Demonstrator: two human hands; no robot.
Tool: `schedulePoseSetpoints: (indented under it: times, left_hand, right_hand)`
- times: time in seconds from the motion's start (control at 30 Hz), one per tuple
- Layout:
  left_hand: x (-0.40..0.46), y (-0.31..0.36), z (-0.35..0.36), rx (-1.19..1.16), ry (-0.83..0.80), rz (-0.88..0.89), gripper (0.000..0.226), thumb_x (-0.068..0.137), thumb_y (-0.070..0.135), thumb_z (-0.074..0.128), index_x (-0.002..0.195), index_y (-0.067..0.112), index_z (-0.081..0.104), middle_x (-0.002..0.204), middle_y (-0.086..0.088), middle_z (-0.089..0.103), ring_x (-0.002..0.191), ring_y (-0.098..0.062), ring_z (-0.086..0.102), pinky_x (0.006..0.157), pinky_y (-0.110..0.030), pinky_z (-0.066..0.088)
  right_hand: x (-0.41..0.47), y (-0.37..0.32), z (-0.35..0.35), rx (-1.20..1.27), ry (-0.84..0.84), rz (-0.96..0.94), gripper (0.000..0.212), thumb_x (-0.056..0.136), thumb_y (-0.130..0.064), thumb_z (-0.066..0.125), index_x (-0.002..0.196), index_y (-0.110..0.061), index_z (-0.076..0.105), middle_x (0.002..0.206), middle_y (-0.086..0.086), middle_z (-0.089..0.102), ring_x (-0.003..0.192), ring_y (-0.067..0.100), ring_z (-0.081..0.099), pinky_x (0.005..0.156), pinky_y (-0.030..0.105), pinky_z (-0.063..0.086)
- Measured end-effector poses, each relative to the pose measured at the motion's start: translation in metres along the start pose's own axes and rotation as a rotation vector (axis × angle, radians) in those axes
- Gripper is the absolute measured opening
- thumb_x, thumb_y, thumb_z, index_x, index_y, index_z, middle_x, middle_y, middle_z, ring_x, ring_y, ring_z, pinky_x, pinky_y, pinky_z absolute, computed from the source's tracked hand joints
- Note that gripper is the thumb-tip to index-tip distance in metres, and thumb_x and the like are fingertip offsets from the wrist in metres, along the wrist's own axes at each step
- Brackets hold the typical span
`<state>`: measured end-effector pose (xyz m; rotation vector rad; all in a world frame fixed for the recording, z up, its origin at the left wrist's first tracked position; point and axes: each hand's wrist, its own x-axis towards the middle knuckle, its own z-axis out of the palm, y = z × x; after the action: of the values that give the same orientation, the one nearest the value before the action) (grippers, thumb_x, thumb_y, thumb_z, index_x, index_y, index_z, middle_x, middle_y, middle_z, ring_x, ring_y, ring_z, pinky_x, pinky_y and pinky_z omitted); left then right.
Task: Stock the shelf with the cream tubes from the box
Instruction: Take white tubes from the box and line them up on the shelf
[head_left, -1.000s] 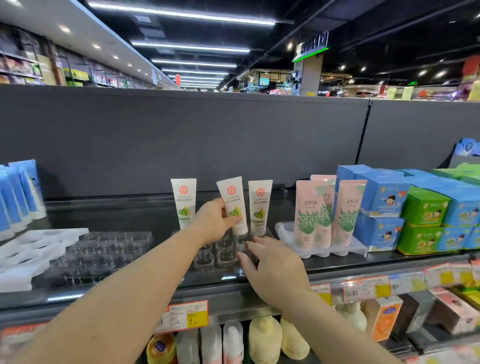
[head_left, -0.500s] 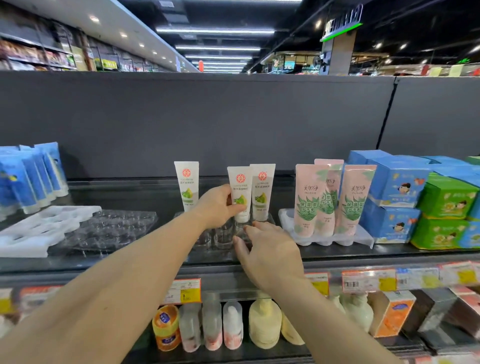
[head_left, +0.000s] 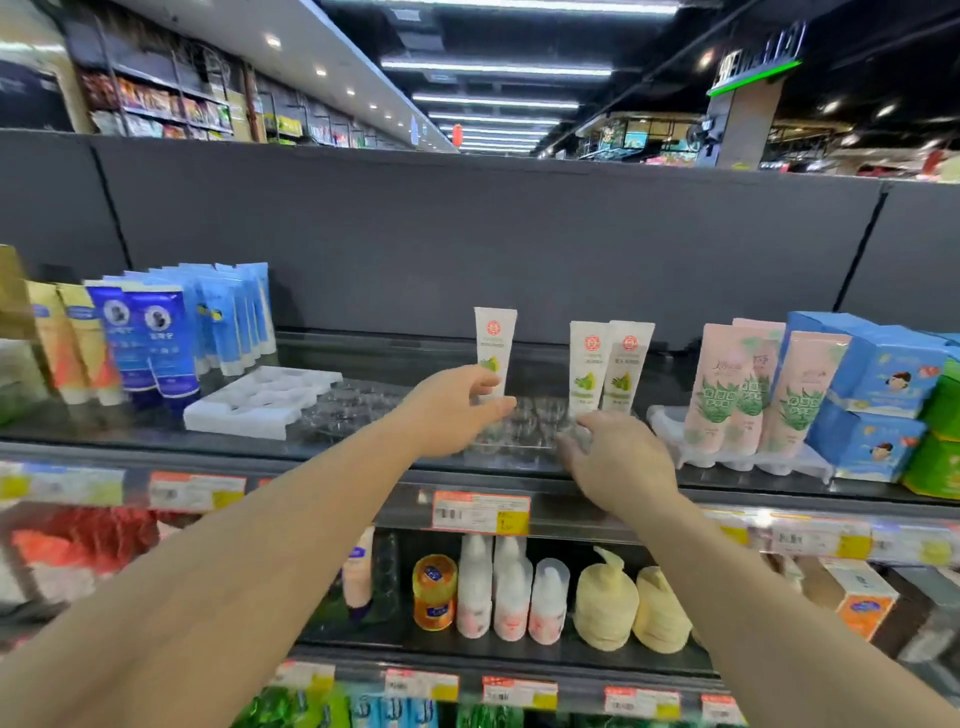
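On the top shelf (head_left: 363, 452), near the centre of the head view, three white cream tubes stand upright with caps down in a clear plastic tray (head_left: 519, 431). The left hand (head_left: 452, 410) is at about 9 o'clock from the tray's centre; its thumb and fingers are curved around the lower part of the left cream tube (head_left: 494, 343), though I cannot tell if they really grip it or only touch it. The other two cream tubes (head_left: 610, 364) stand close together, touching side by side, at about 2 o'clock from the left hand. The right hand (head_left: 621, 462) is just below them, at 5 o'clock from the tray, with fingers loosely spread and holding nothing; the fingertips are near the tray's front edge. At 9 o'clock lies a white foam tray (head_left: 260, 400), and further left stand blue tubes (head_left: 156, 343). At 3 o'clock stand pink tubes (head_left: 748, 395) and blue boxes (head_left: 883, 384). Price labels (head_left: 480, 512) run along the shelf's front edge.
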<state>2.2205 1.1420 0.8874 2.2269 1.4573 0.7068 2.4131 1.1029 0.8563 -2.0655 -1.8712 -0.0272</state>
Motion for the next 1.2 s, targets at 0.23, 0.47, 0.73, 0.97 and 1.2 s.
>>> schedulePoseSetpoints:
  times: [0.23,0.47,0.73,0.97,1.2]
  left_hand:
    - [-0.148,-0.114,-0.093,0.160,0.089,-0.050,0.044,0.096,0.040,0.053,0.135,0.019,0.052,0.135,0.003,0.056,0.124,-0.017,0.052,0.098,-0.025,0.038]
    - [-0.323,-0.271,-0.198,0.412,0.179,-0.328,0.050,0.094,0.047,0.052,0.135,0.019,0.053,0.135,-0.003,0.056,0.127,-0.022,0.048,0.101,-0.030,0.037]
    - [-0.466,-0.413,-0.247,0.525,0.177,-0.662,0.058,0.095,0.053,0.046,0.145,0.024,0.041,0.152,-0.004,0.037,0.140,-0.022,0.032,0.114,-0.034,0.027]
    - [-0.525,-0.518,-0.261,0.510,0.092,-0.852,0.060,0.093,0.050,0.052,0.144,0.020,0.041,0.149,-0.002,0.042,0.138,-0.022,0.037,0.111,-0.037,0.033]
    - [-0.566,-0.636,-0.274,0.432,-0.006,-1.072,0.063,0.089,0.052,0.058,0.142,0.020,0.045,0.144,-0.002,0.049,0.133,-0.023,0.043,0.107,-0.036,0.038]
  right_hand:
    - [-0.064,-0.185,0.049,0.089,0.081,-0.266,0.049,0.096,-0.045,0.044,0.136,-0.017,0.050,0.140,0.004,0.051,0.135,0.026,0.039,0.112,0.040,0.032]
    - [-0.142,-0.417,0.121,0.105,-0.033,-0.540,0.050,0.089,-0.053,0.038,0.121,-0.022,0.060,0.130,0.003,0.056,0.124,0.028,0.047,0.102,0.044,0.042]
    - [-0.223,-0.587,0.212,0.171,-0.304,-0.803,0.050,0.095,-0.050,0.039,0.133,-0.021,0.052,0.134,0.002,0.051,0.131,0.026,0.039,0.105,0.040,0.036]
    - [-0.237,-0.670,0.300,0.192,-0.524,-0.890,0.039,0.094,-0.046,0.047,0.116,-0.017,0.058,0.116,0.004,0.059,0.114,0.028,0.053,0.090,0.042,0.046]
    - [-0.225,-0.743,0.382,0.164,-0.794,-0.820,0.044,0.095,-0.049,0.045,0.123,-0.018,0.057,0.125,0.006,0.059,0.117,0.031,0.054,0.094,0.045,0.048]
